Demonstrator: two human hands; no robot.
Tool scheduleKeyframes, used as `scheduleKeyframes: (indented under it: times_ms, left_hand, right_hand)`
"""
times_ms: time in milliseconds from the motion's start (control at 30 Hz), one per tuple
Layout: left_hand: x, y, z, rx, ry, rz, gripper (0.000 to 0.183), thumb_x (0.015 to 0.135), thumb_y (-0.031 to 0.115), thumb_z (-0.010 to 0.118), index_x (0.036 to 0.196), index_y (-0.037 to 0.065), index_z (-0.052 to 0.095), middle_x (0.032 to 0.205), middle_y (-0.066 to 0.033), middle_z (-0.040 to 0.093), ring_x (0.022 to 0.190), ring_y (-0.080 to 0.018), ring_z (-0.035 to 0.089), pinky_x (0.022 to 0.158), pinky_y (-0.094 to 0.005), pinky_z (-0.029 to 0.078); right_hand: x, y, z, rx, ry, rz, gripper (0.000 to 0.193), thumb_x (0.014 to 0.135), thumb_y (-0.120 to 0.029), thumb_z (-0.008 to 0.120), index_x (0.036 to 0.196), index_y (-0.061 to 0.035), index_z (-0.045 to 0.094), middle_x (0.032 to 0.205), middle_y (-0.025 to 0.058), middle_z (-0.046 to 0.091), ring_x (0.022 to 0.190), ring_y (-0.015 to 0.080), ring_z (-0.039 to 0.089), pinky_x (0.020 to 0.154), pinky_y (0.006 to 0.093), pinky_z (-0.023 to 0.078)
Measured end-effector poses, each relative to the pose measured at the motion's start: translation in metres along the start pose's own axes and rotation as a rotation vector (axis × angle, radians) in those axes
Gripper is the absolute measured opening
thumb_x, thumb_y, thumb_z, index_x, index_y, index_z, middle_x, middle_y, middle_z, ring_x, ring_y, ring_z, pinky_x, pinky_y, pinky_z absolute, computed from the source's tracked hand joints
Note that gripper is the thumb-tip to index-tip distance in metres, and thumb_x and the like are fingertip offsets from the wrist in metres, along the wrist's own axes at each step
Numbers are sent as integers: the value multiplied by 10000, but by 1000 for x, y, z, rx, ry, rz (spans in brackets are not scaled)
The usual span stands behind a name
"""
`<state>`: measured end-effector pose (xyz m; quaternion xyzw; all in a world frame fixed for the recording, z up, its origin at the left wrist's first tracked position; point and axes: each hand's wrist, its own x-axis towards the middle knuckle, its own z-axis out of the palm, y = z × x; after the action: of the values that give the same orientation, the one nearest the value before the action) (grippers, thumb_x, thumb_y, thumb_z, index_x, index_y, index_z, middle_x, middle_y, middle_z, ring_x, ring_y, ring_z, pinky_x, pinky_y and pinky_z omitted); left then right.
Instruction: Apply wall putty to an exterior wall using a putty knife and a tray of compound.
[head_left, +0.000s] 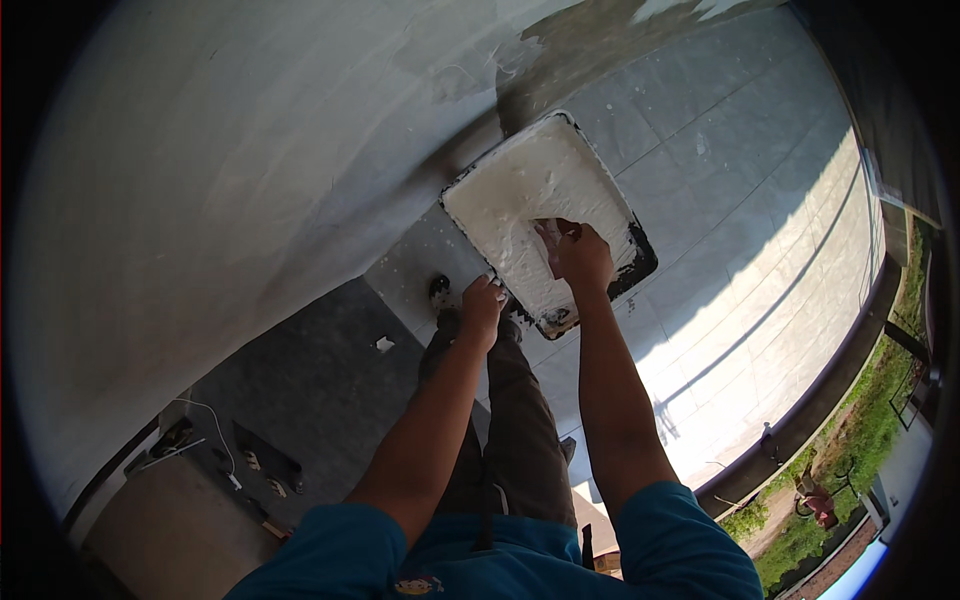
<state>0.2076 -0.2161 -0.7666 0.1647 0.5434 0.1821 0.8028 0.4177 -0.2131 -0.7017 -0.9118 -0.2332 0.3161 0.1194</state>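
A dark, roughly rectangular tray (642,262) with a paste-smeared rim sits on the floor ahead of me. Thick white paste (530,175) covers most of its inside. My right hand (588,258) is closed around a flat, reddish scraper (549,243), its blade over the paste in the tray's right half. Some of the scraper is hidden by the hand. My left hand (484,302) is closed beside the tray's near left edge. Something pale shows at its fingertips, but I cannot make out whether it is held.
A grey plastered wall (230,140) rises on the left, with a darker patch near the tray. My shoe (440,290) stands on the tiled floor (690,140) close to the tray. Sandals (275,470) and a white cable (222,440) lie lower left. Sunlit tiles end at a ledge on the right.
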Motion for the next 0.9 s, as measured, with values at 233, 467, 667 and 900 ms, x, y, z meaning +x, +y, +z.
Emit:
scheduleKeyframes:
  times_ms: [233, 467, 667, 900]
  left_hand:
    - [8, -21, -8, 75, 32, 52, 248, 1012, 232, 452, 1214, 116, 538, 1135, -27, 601, 1108, -190, 590, 1016, -384, 442]
    - [15, -43, -30, -119, -174, 220, 274, 999, 279, 505, 1225, 127, 541, 1201, -9, 602, 1115, -178, 586, 1006, -382, 438]
    - [3, -33, 1, -131, -38, 118, 267, 990, 276, 530, 1215, 136, 552, 1138, 13, 606, 1021, -150, 586, 965, -370, 442]
    - [-12, -22, 20, -251, 69, 70, 270, 1009, 276, 500, 1231, 130, 544, 1138, 4, 598, 1021, -147, 580, 990, -393, 431]
  right_hand:
    - [39, 10, -24, -97, -2, 0, 391, 883, -351, 530, 1103, -70, 688, 1093, 178, 701, 1011, 351, 676, 851, 470, 528]
    - [-8, -16, -19, -174, -204, -148, 343, 869, -297, 523, 1051, -57, 686, 1060, 214, 690, 1000, 395, 659, 872, 491, 518]
    - [-10, 21, 13, -202, -271, -137, 343, 864, -295, 530, 1043, -56, 697, 1043, 192, 703, 996, 372, 667, 867, 475, 521]
    - [-16, 48, 28, -46, -268, -105, 376, 836, -292, 532, 1072, -52, 700, 1052, 216, 693, 1006, 390, 657, 893, 484, 509]
